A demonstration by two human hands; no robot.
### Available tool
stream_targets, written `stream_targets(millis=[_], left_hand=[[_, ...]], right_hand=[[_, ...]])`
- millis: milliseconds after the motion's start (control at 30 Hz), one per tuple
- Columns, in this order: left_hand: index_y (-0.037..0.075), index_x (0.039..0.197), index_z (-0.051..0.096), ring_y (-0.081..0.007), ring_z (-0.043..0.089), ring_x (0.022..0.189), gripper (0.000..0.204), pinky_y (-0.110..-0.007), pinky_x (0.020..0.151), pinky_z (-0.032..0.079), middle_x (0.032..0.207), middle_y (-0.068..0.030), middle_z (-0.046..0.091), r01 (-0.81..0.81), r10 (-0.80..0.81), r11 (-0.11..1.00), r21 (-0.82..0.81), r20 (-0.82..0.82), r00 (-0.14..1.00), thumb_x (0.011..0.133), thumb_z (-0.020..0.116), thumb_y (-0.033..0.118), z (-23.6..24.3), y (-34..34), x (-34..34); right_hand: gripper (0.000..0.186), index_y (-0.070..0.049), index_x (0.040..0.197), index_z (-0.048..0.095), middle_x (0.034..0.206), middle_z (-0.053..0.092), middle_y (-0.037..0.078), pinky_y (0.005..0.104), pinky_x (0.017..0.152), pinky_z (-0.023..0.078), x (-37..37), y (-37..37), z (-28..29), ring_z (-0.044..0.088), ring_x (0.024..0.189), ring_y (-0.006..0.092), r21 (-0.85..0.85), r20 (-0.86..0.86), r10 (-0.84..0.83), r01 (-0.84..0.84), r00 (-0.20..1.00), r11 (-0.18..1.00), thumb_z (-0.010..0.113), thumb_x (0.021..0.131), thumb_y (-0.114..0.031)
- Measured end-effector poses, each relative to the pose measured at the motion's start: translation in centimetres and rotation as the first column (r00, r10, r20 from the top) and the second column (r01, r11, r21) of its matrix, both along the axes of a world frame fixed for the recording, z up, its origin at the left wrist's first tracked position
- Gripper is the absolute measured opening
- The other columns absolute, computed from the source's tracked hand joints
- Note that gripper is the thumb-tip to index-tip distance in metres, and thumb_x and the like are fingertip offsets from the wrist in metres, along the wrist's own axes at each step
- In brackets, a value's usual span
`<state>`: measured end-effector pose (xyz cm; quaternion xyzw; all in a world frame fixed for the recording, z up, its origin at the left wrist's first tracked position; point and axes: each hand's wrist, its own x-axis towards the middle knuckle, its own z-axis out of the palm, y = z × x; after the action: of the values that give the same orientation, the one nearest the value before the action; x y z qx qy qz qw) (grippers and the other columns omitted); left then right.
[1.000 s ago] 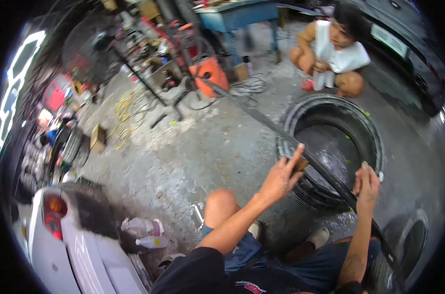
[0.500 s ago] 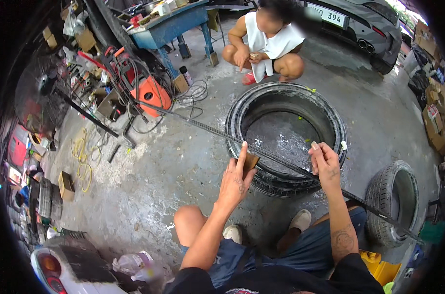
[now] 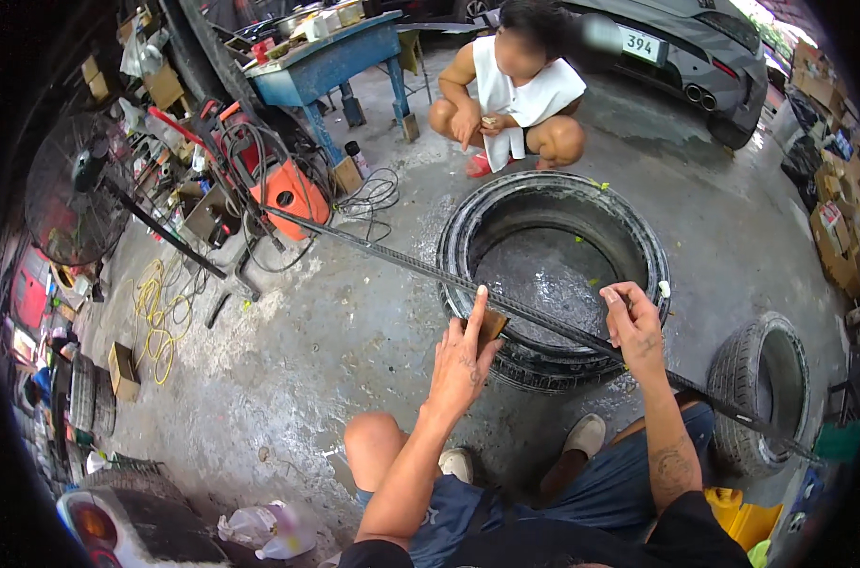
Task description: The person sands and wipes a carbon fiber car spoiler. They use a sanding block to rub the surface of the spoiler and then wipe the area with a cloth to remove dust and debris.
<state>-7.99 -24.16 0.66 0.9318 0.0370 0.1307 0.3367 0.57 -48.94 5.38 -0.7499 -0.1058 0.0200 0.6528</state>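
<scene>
A long, thin black ribbed strip runs slantwise across the view, passing over a large tire that lies flat on the floor. My left hand is closed on a small brown block, its thumb against it. The left index finger stretches out and reaches the strip. My right hand is by the strip further right, above the tire's near right rim. Its fingers are curled together, and whatever they hold is hidden. The strip passes behind the heel of that hand.
Another person squats beyond the tire. A second tire stands at right, an orange machine with hoses at left. Further back are a blue workbench and a grey car. A pedestal fan stands far left.
The view has shifted slightly, so the scene sits a little lower. My left hand keeps the brown block by the strip. The fingers of my right hand have loosened a little.
</scene>
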Motion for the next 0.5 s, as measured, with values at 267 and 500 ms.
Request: stream_targets(millis=[267,500], left_hand=[[0.023,0.160,0.013,-0.0428,0.058,0.095,0.093,-0.049,0.086,0.047,0.107,-0.0230,0.055,0.017,-0.016,1.000,-0.023,0.015,1.000,0.087,0.070,0.008,0.1,-0.9,0.2],[0.025,0.160,0.011,-0.0433,0.058,0.095,0.089,-0.050,0.085,0.046,0.108,-0.0238,0.054,0.021,-0.020,0.999,-0.028,0.038,0.999,0.091,0.066,0.014,-0.2,-0.7,0.0]], right_hand=[[0.024,-0.005,0.098,0.056,0.056,0.039,-0.003,0.0228,0.042,0.032,0.4,0.1,1.4,0.035,0.044,0.0065,0.323,-0.081,0.000,0.027,0.997,0.946,0.048,0.104,-0.028],[0.026,-0.013,0.086,0.051,0.061,0.038,-0.005,0.0245,0.045,0.028,2.6,2.3,0.4,0.032,0.048,0.0067,0.554,-0.378,0.175,0.071,0.909,0.830,0.049,0.102,-0.034]])
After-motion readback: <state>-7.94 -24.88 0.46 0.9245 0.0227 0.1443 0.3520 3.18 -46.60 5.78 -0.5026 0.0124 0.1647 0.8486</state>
